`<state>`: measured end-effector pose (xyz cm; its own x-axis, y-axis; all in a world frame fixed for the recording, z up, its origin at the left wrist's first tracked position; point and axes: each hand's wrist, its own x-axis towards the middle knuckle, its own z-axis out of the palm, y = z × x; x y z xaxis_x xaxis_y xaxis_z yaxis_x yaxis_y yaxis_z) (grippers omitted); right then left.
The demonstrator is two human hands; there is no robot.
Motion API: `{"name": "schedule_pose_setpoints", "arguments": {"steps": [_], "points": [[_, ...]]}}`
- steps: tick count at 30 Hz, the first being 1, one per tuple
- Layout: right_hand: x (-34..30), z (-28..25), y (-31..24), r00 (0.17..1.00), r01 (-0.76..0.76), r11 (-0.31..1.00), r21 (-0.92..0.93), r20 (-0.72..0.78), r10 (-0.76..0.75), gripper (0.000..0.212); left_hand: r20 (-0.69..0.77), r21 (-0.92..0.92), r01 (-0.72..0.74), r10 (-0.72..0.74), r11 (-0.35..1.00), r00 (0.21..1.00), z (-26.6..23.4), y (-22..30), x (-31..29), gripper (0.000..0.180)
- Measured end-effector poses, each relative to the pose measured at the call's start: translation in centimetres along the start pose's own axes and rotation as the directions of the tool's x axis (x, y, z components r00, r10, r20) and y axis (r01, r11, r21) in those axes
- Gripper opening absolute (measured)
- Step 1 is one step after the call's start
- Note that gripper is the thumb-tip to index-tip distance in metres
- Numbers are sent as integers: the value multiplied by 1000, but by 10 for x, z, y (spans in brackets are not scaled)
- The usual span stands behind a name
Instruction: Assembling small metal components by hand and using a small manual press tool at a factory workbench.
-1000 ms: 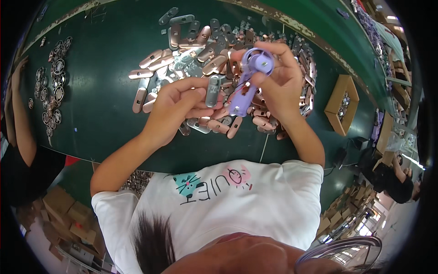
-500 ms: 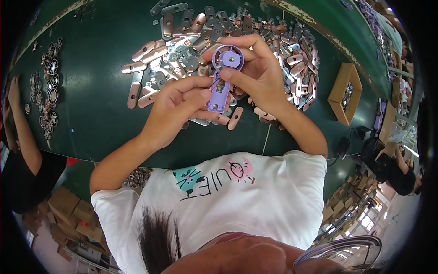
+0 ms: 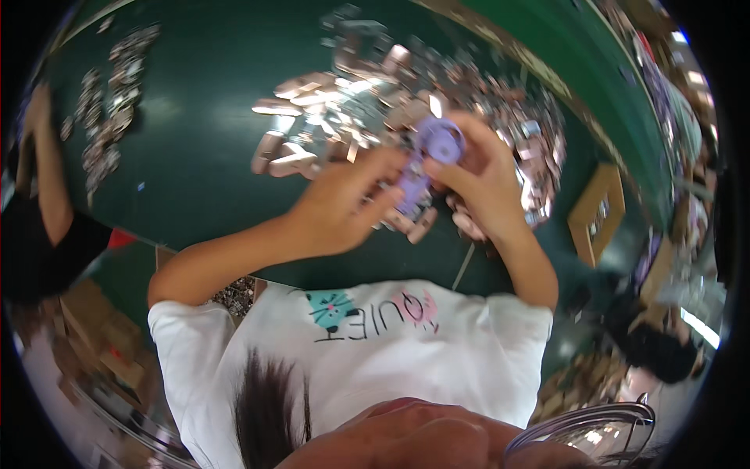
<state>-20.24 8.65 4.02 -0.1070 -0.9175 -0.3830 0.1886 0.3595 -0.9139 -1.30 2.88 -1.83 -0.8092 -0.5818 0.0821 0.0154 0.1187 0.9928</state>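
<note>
A purple handheld fan housing [image 3: 444, 146], with a round ring head and a straight handle, is held up over the table, tilted slightly and blurred by motion. My right hand [image 3: 494, 176] grips it by the ring end, thumb across the lower part of the ring and fingers behind. At the handle side, my left hand [image 3: 337, 205] has its thumb and fingers closed on the handle's left edge. Blur hides the small parts inside the handle. Behind and below both hands spreads a pile of rounded pinkish metal plates [image 3: 305, 84].
The dark green table [image 3: 199, 133] carries rows of round metal rings [image 3: 117, 117] at the left. At the right stands an open cardboard box [image 3: 598, 215] with small parts inside. Another person's arm [image 3: 48, 168] rests at the table's left edge. Cardboard boxes [image 3: 101, 320] are stacked behind.
The whole view has shifted, so table and pile sit lower and further right. My left fingers have changed position along the handle. Both hands stay on the fan housing.
</note>
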Motion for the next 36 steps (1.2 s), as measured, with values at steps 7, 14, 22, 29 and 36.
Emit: {"name": "schedule_pose_setpoints", "arguments": {"steps": [7, 14, 22, 29, 36], "points": [[-30, 2, 20, 990, 115, 992, -57, -73, -119, 48, 295, 25, -94, 82, 995, 952, -8, 4, -5, 21], [-10, -11, 33, 980, 199, 970, 138, 1, -201, 45, 247, -224, -9, 66, 975, 967, -12, 1, -2, 31], [-7, -18, 29, 970, 242, 938, 246, -27, -243, 49, 149, 40, -147, 139, 988, 979, -14, 11, -1, 32], [-10, -19, 36, 966, 235, 922, 307, 29, -255, 53, 147, -8, -299, 297, 954, 944, -10, 12, -5, 24], [-14, -6, 26, 969, 201, 947, 252, 90, -230, 46, 317, -106, -75, 105, 992, 943, -3, 12, -8, 27]]}}
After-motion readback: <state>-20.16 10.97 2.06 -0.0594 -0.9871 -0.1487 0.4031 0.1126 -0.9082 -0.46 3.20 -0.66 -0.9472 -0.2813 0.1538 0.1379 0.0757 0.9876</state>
